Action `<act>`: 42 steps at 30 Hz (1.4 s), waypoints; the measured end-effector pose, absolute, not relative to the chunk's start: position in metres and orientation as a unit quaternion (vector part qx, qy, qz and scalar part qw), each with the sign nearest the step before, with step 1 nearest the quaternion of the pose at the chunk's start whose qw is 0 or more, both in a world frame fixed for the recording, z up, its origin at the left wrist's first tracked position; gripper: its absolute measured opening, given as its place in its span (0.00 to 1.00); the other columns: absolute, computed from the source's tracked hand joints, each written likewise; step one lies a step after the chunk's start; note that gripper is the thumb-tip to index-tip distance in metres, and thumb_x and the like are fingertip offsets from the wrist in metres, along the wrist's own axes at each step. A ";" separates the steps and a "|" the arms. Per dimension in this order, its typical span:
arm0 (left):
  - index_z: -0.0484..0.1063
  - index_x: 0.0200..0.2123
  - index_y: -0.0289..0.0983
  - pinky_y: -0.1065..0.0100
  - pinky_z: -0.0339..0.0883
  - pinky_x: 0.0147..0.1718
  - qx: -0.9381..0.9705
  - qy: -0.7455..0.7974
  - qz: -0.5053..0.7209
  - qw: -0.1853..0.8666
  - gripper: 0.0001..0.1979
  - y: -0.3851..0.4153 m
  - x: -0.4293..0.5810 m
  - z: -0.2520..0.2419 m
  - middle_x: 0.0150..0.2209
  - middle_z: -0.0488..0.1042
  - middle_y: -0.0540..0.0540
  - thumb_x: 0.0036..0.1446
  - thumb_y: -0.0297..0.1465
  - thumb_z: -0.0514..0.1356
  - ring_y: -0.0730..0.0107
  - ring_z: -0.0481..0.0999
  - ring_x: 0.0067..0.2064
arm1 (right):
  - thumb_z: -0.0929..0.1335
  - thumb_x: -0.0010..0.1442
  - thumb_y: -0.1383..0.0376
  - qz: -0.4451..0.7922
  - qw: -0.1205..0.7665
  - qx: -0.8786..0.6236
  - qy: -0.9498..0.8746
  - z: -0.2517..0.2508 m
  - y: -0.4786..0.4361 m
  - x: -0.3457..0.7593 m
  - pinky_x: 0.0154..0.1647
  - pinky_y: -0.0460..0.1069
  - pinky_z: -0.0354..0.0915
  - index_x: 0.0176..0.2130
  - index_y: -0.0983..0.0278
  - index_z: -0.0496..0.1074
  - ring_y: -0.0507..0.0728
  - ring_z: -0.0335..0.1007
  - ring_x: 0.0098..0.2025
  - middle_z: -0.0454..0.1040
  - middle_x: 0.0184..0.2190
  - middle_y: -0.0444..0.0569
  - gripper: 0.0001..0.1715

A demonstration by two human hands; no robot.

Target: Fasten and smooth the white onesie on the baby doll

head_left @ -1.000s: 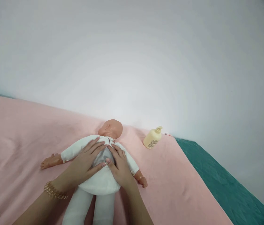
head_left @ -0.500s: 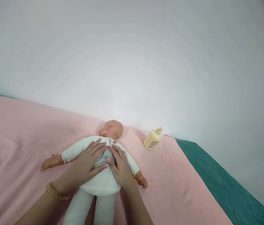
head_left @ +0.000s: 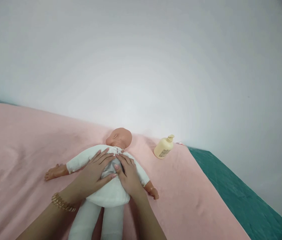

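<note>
Pink blanket (head_left: pixel 25 140) carries a doll (head_left: pixel 110 193), face down. Left hand (head_left: pixel 93 173) and right hand (head_left: pixel 129 176) lie flat, together, on its back. It looks soft, light; best held at the torso.

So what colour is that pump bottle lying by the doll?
Pale cream-yellow bottle, clearest in the head view.

The cream pump bottle (head_left: pixel 164 148) bears a dark printed label; its lines are too small to read.

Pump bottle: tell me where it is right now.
In the head view the pump bottle lies tilted on the pink blanket, right of the doll's head, near the wall and apart from both hands.
</note>
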State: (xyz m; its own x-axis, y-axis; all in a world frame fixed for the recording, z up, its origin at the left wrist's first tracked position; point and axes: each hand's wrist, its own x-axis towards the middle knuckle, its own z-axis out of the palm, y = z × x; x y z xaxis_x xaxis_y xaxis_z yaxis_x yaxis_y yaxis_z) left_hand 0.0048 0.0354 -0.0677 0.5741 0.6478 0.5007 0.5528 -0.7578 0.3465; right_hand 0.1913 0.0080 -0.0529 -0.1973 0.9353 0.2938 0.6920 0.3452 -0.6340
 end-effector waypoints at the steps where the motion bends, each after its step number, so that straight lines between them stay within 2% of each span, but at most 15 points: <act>1: 0.60 0.60 0.35 0.45 0.48 0.64 0.883 0.341 0.314 0.075 0.26 0.035 0.005 -0.067 0.60 0.66 0.38 0.64 0.43 0.52 0.52 0.54 0.67 | 0.59 0.67 0.50 0.184 0.329 -0.541 -0.752 -0.053 0.008 0.191 0.63 0.59 0.52 0.61 0.60 0.64 0.61 0.56 0.61 0.65 0.61 0.50 0.29; 7: 0.58 0.63 0.35 0.47 0.49 0.64 0.879 0.348 0.323 0.050 0.29 0.036 0.006 -0.072 0.63 0.63 0.37 0.64 0.44 0.51 0.52 0.53 0.67 | 0.58 0.68 0.50 0.177 0.325 -0.539 -0.757 -0.055 0.009 0.192 0.65 0.59 0.49 0.64 0.59 0.59 0.61 0.51 0.65 0.57 0.66 0.48 0.30; 11: 0.54 0.65 0.34 0.47 0.49 0.64 0.878 0.350 0.322 0.049 0.31 0.037 0.007 -0.076 0.64 0.62 0.37 0.65 0.43 0.51 0.53 0.52 0.68 | 0.59 0.68 0.51 0.182 0.320 -0.543 -0.755 -0.053 0.009 0.191 0.65 0.59 0.49 0.64 0.59 0.59 0.61 0.52 0.65 0.60 0.65 0.48 0.30; 15: 0.56 0.63 0.35 0.48 0.47 0.64 0.874 0.348 0.333 0.060 0.29 0.040 0.006 -0.081 0.62 0.64 0.38 0.65 0.44 0.50 0.54 0.52 0.68 | 0.58 0.68 0.51 0.177 0.326 -0.547 -0.750 -0.054 0.009 0.190 0.64 0.59 0.52 0.63 0.61 0.61 0.61 0.54 0.63 0.62 0.63 0.49 0.30; 19: 0.57 0.62 0.34 0.49 0.48 0.65 0.875 0.347 0.330 0.065 0.28 0.040 0.005 -0.080 0.62 0.64 0.38 0.65 0.44 0.50 0.55 0.53 0.67 | 0.58 0.68 0.50 0.186 0.324 -0.552 -0.745 -0.054 0.009 0.190 0.64 0.60 0.52 0.63 0.59 0.62 0.62 0.54 0.63 0.62 0.63 0.48 0.30; 24: 0.57 0.62 0.34 0.47 0.51 0.64 0.875 0.355 0.321 0.076 0.27 0.036 0.005 -0.071 0.62 0.65 0.38 0.65 0.43 0.51 0.53 0.56 0.66 | 0.58 0.68 0.51 0.201 0.335 -0.538 -0.747 -0.055 0.006 0.193 0.66 0.60 0.48 0.64 0.59 0.59 0.60 0.50 0.66 0.58 0.65 0.48 0.30; 27: 0.55 0.63 0.36 0.50 0.53 0.63 0.861 0.355 0.356 0.077 0.27 0.031 0.003 -0.064 0.63 0.63 0.38 0.65 0.42 0.51 0.54 0.56 0.66 | 0.59 0.68 0.51 0.186 0.379 -0.541 -0.728 -0.052 0.000 0.197 0.67 0.61 0.47 0.63 0.58 0.61 0.60 0.48 0.66 0.57 0.65 0.50 0.29; 29: 0.56 0.63 0.39 0.53 0.54 0.63 0.844 0.359 0.389 0.088 0.25 0.027 0.001 -0.057 0.63 0.63 0.41 0.65 0.40 0.51 0.56 0.57 0.65 | 0.60 0.67 0.53 0.165 0.425 -0.541 -0.707 -0.047 -0.006 0.201 0.65 0.61 0.50 0.59 0.58 0.66 0.61 0.51 0.65 0.61 0.62 0.52 0.25; 31: 0.61 0.59 0.41 0.57 0.57 0.61 0.823 0.364 0.417 0.122 0.21 0.022 -0.002 -0.049 0.60 0.65 0.43 0.65 0.39 0.52 0.58 0.61 0.63 | 0.60 0.67 0.55 0.163 0.464 -0.520 -0.698 -0.040 -0.011 0.204 0.61 0.58 0.58 0.52 0.60 0.71 0.60 0.59 0.59 0.67 0.55 0.54 0.20; 34: 0.70 0.46 0.41 0.63 0.64 0.53 0.805 0.343 0.426 0.229 0.12 0.012 -0.004 -0.034 0.49 0.74 0.45 0.66 0.37 0.50 0.63 0.70 0.52 | 0.61 0.66 0.60 0.169 0.470 -0.471 -0.727 -0.031 -0.019 0.205 0.45 0.52 0.66 0.40 0.62 0.75 0.56 0.69 0.43 0.72 0.40 0.51 0.15; 38: 0.71 0.32 0.38 0.70 0.66 0.37 0.810 0.299 0.355 0.359 0.16 0.001 -0.001 -0.016 0.32 0.74 0.49 0.66 0.38 0.49 0.69 0.72 0.36 | 0.63 0.64 0.62 0.181 0.406 -0.397 -0.803 -0.023 -0.030 0.198 0.30 0.48 0.61 0.26 0.62 0.71 0.52 0.63 0.26 0.67 0.22 0.44 0.16; 40: 0.69 0.26 0.37 0.71 0.62 0.30 0.823 0.284 0.308 0.382 0.19 -0.002 0.002 -0.013 0.25 0.69 0.50 0.65 0.39 0.50 0.71 0.68 0.29 | 0.63 0.63 0.61 0.205 0.369 -0.368 -0.828 -0.021 -0.035 0.195 0.27 0.48 0.58 0.21 0.62 0.67 0.51 0.59 0.22 0.62 0.18 0.42 0.20; 42: 0.68 0.22 0.37 0.71 0.57 0.25 0.828 0.283 0.283 0.392 0.20 -0.002 0.003 -0.013 0.22 0.66 0.51 0.64 0.40 0.51 0.72 0.63 0.26 | 0.62 0.63 0.60 0.235 0.340 -0.357 -0.838 -0.021 -0.038 0.194 0.27 0.48 0.58 0.19 0.62 0.64 0.51 0.58 0.21 0.62 0.17 0.43 0.23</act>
